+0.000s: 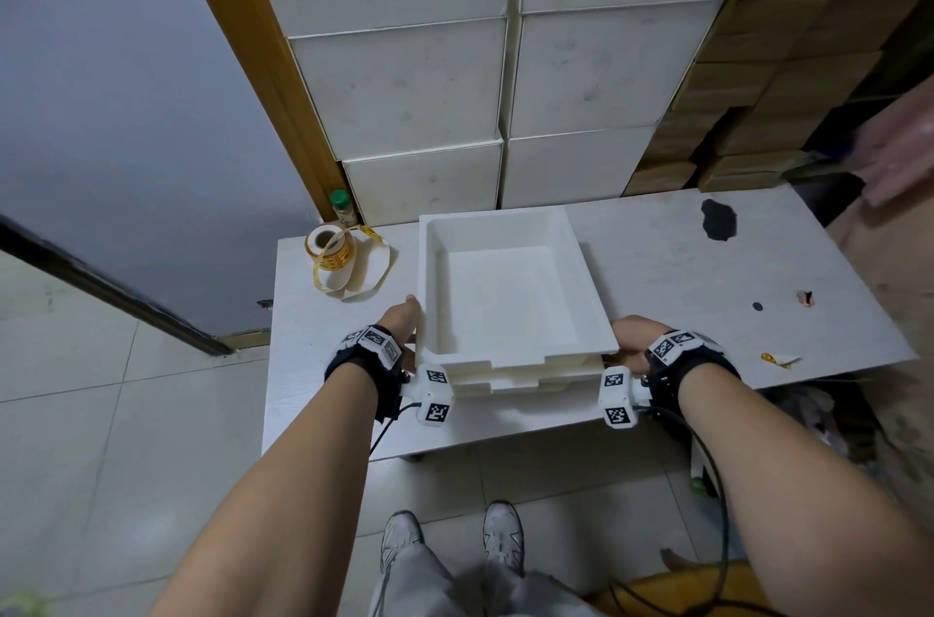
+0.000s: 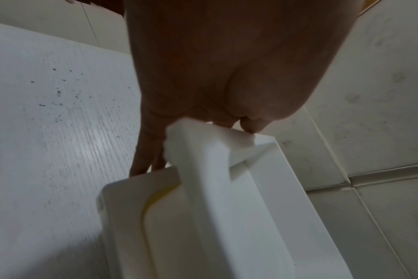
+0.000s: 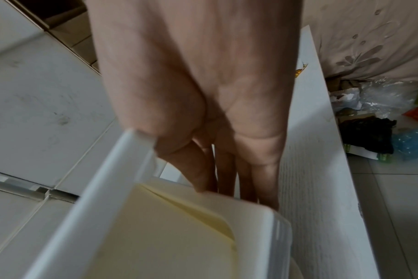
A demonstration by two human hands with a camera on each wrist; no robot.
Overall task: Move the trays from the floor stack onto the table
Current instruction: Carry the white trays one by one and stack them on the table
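A white rectangular tray (image 1: 505, 282) hangs slightly askew over at least two more white trays (image 1: 530, 381) stacked on the low white table (image 1: 707, 303). My left hand (image 1: 404, 320) grips its left rim near the front corner, and my right hand (image 1: 629, 341) grips the right rim. In the left wrist view the left hand (image 2: 227, 75) has its thumb on the tray's (image 2: 215, 207) rim and fingers below. In the right wrist view the right hand (image 3: 203, 94) holds the tray (image 3: 167, 236) the same way. Whether the tray rests on the stack I cannot tell.
A roll of yellow tape (image 1: 331, 250) and a green-capped bottle (image 1: 341, 207) sit at the table's back left. White foam boxes (image 1: 505, 85) are piled behind, cardboard boxes (image 1: 758, 111) to the right. A black stain (image 1: 717, 219) marks the table's far right.
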